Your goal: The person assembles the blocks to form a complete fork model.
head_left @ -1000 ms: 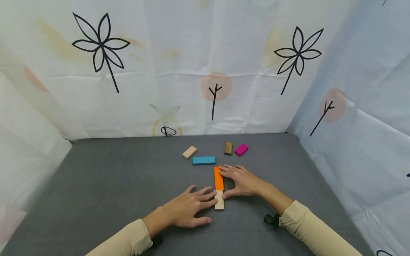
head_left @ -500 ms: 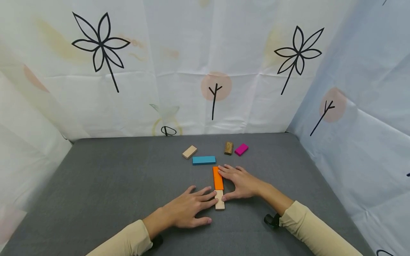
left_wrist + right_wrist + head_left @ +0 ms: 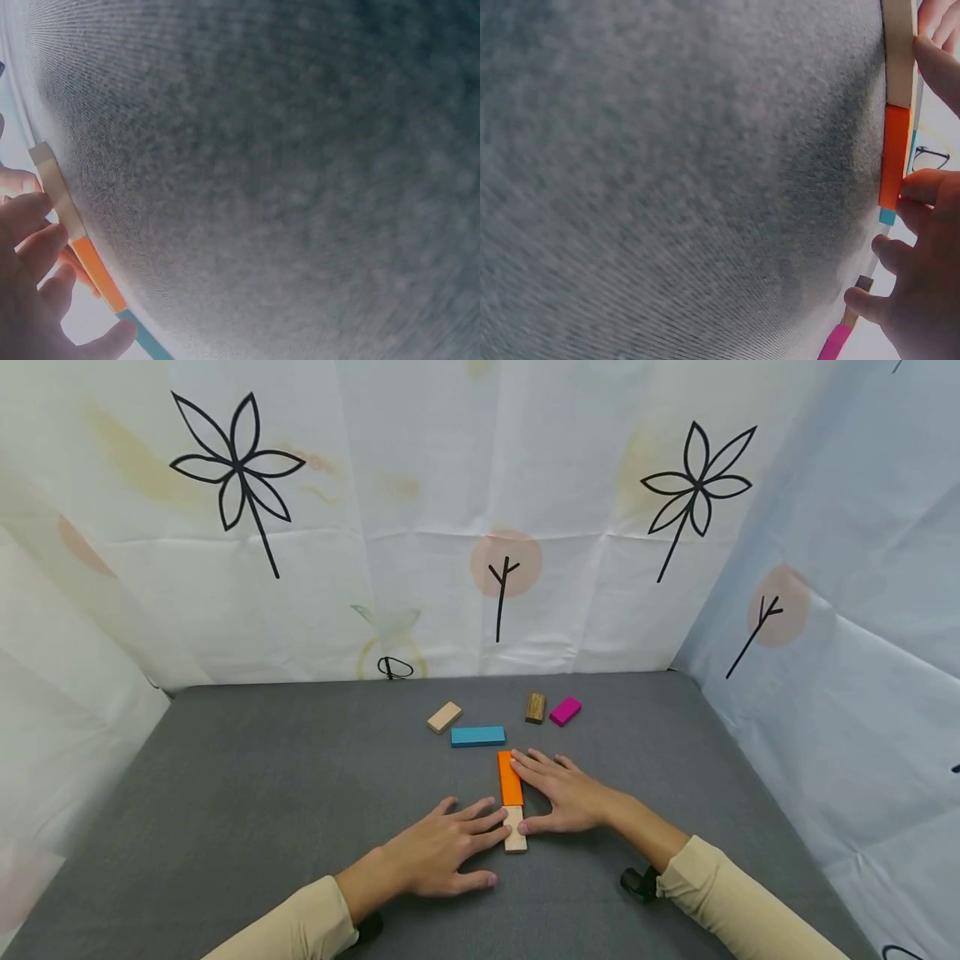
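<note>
Plainly, two flat rectangular blocks lie end to end on the grey, finely woven cloth [image 3: 262, 802]: an orange block [image 3: 511, 781] with smooth, even colour, and nearer to the person a pale block [image 3: 515, 842], which looks like bare wood. The left hand [image 3: 446, 847] has its fingers spread wide and almost straight; two fingertips rest on the pale block, while the thumb stays apart from it. The right hand [image 3: 570, 795] is also spread, with a wide gap between thumb and fingers; its fingertips touch the far part of the orange block and its thumb touches the pale one, so neither hand is gripping. Behind them lie a long blue block [image 3: 477, 737], a small beige block [image 3: 445, 717] set obliquely, a dark brown block [image 3: 535, 708] with streaked grain, and a magenta block [image 3: 566, 712]. A creased white curtain [image 3: 420, 510] with printed leaves hangs behind.
</note>
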{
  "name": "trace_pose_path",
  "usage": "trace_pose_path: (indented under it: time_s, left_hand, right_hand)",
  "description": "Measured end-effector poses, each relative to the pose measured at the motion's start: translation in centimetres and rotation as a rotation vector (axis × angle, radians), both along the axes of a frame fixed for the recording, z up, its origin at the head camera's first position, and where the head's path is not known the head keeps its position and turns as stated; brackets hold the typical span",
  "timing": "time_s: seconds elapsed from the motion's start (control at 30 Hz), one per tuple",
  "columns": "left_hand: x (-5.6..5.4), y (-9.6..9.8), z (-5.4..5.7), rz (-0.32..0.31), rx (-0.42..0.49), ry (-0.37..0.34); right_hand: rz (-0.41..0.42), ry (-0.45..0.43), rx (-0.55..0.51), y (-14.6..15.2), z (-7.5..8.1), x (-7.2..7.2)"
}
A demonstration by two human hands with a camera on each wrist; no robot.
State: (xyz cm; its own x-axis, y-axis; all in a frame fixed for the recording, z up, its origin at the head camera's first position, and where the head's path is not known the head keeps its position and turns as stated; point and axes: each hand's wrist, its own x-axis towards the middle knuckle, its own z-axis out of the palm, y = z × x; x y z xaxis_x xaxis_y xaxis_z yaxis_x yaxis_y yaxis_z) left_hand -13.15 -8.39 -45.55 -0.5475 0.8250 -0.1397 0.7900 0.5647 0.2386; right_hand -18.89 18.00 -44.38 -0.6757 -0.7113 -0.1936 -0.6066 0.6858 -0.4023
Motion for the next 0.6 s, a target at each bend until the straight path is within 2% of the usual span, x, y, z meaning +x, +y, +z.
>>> trace_pose_path:
  time_s: [0.37,0.6]
  left_hand:
    - [-0.19,0.00,0.01,0.000,-0.013,-0.005]
    - [-0.25,-0.14,0.03,0.009,-0.016,-0.024]
  right_hand:
    - [-0.007,0.031,-0.022,0.24,-0.19,0.40]
    - [-0.003,0.039,0.001,-0.01,-0.40,0.62]
